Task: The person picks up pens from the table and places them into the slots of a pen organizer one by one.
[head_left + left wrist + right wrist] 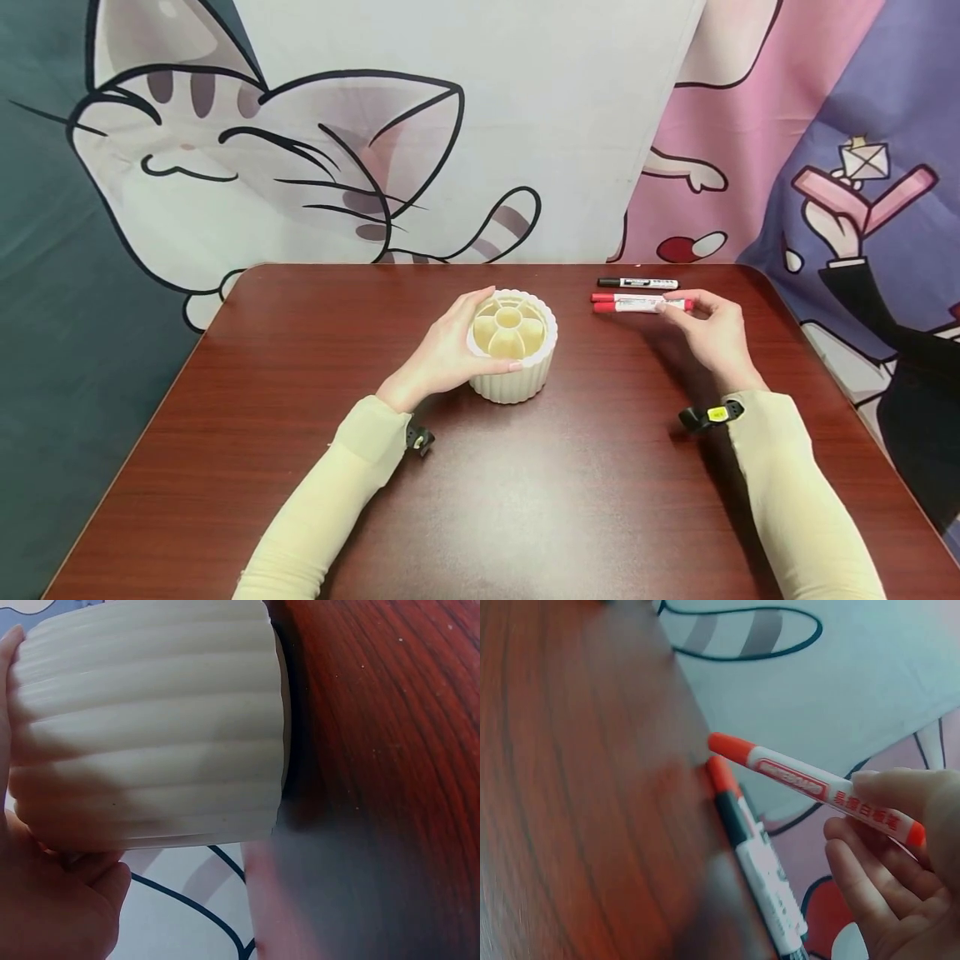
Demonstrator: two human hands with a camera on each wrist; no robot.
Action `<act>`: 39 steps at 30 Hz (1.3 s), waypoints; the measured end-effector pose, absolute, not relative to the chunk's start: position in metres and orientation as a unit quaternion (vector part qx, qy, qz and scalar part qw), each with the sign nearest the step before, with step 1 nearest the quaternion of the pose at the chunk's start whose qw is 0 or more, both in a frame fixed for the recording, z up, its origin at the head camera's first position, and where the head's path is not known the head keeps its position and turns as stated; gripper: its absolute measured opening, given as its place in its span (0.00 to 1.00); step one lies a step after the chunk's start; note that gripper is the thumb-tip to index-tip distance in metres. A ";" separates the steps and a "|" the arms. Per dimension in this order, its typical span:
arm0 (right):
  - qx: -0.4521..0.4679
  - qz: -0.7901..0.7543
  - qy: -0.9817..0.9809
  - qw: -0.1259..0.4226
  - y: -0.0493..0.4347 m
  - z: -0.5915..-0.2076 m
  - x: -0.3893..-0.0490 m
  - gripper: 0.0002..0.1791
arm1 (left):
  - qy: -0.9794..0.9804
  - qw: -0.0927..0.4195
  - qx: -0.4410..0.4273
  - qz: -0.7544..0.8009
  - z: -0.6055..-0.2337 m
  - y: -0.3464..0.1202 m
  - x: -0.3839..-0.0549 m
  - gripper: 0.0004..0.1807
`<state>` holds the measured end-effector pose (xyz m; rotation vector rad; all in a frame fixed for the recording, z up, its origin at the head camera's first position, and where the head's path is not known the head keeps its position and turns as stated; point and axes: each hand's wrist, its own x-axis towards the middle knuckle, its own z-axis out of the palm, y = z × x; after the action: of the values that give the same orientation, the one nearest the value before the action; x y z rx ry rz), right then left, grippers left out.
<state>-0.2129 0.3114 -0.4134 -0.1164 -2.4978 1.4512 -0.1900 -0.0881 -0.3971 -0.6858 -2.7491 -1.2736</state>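
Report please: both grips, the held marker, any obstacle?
Left grip around white holder. Right grip pinching red marker. Nothing visible between marker and holder.

A ribbed cream holder [516,382] stands upright, a pinched red-capped white marker [791,778] apart.

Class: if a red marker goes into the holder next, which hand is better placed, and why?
Most likely the right hand: it pinches a red marker, while the left hand grips the holder, so could steady it.
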 end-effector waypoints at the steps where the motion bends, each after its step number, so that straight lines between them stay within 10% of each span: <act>1: -0.047 0.518 -0.845 0.123 0.309 -0.411 -0.212 0.23 | -0.885 0.017 -0.220 -0.410 -0.397 -0.088 -0.190 0.61; 39: 0.153 0.691 -0.671 0.220 0.210 -0.316 -0.165 0.19 | -0.881 0.020 -0.219 -0.419 -0.399 -0.088 -0.189 0.60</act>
<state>-0.1648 0.2101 -0.3162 0.4239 -1.8566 1.9104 -0.1886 -0.0878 -0.3989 -0.6781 -2.7323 -1.2997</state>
